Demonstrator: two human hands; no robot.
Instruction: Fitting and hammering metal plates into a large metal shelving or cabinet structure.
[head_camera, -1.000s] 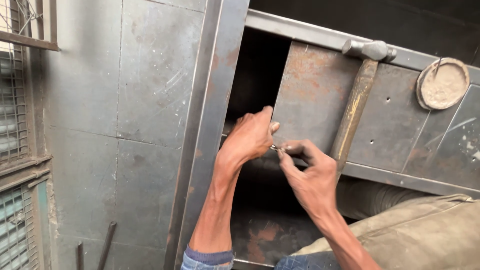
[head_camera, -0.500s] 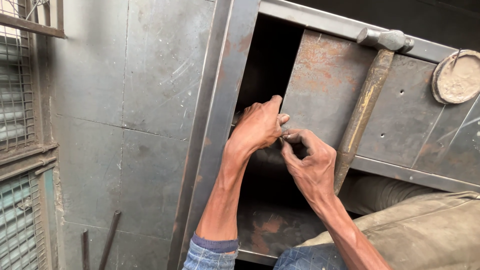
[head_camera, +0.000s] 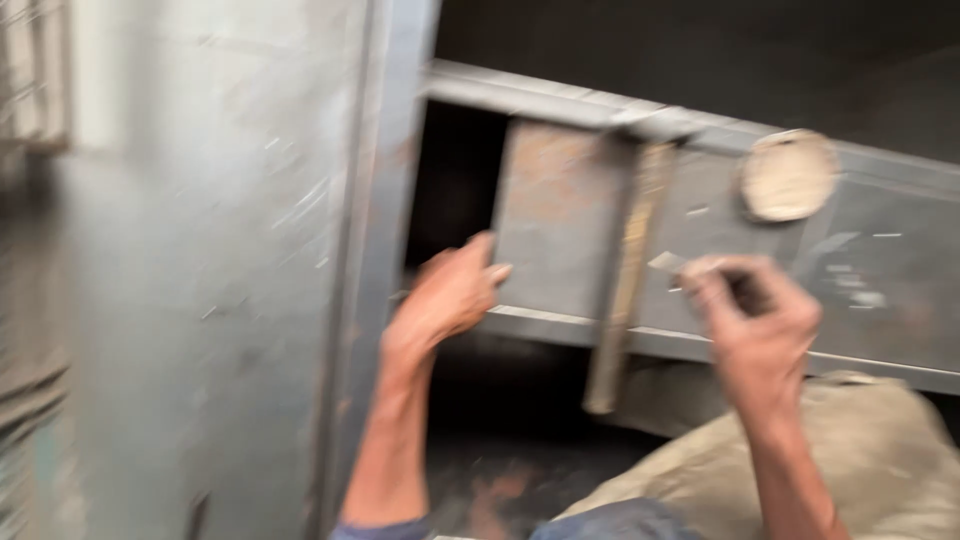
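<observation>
The view is smeared with motion blur, so fine detail is lost. The left hand (head_camera: 447, 297) rests against the lower left edge of a rusty steel plate (head_camera: 560, 215), its fingers curled over that edge where the plate meets a dark opening. The right hand (head_camera: 757, 318) is held up in front of the grey metal panel (head_camera: 870, 270), well apart from the left; its thumb and fingers are pinched narrowly together on a small pale flat piece (head_camera: 667, 263) that sticks out to the left of the fingertips — what it is cannot be made out. Between the two hands a hammer (head_camera: 622, 280) with a long wooden handle lies slanted across the plate, its head up on the top rail. Near the right hand, higher up, sits a round, shallow dish (head_camera: 789, 174). At left stands a tall scratched steel sheet (head_camera: 210, 270) — beside it an upright frame bar (head_camera: 375, 250)
</observation>
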